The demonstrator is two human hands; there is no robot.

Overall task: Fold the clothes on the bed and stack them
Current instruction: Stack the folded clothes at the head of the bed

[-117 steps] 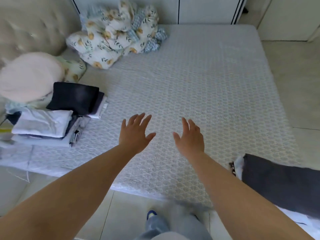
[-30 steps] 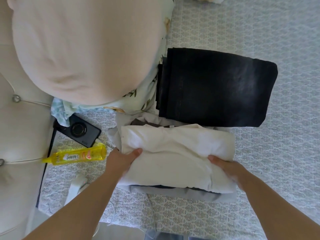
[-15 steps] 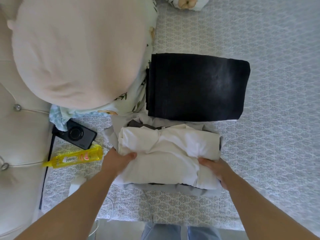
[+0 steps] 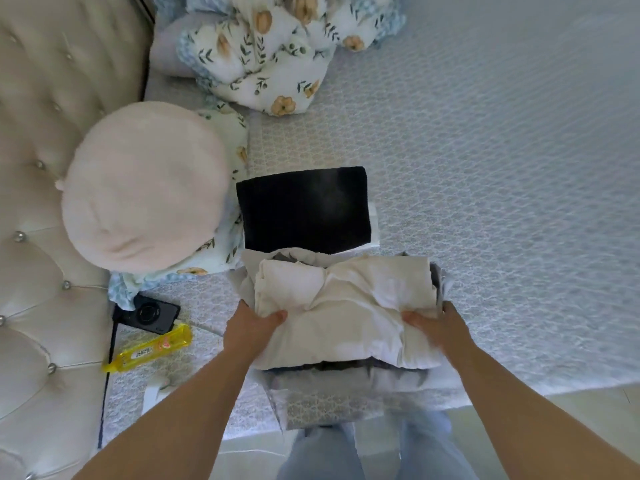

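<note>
Both forearms were bare from the lower edge of the picture up to the wrists, with no sleeve, watch, bracelet or ring to be seen. The left hand [image 4: 254,329] and the right hand [image 4: 437,330] wore no gloves. Below, between the arms, the person's legs showed in light blue jeans [image 4: 374,452], the denim pale and washed-looking.

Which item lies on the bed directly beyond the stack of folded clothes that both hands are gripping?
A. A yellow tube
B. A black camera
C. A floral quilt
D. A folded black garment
D. The folded black garment lies just past the far edge of the stack of folded clothes, which the left hand and right hand grip at its sides.
</note>
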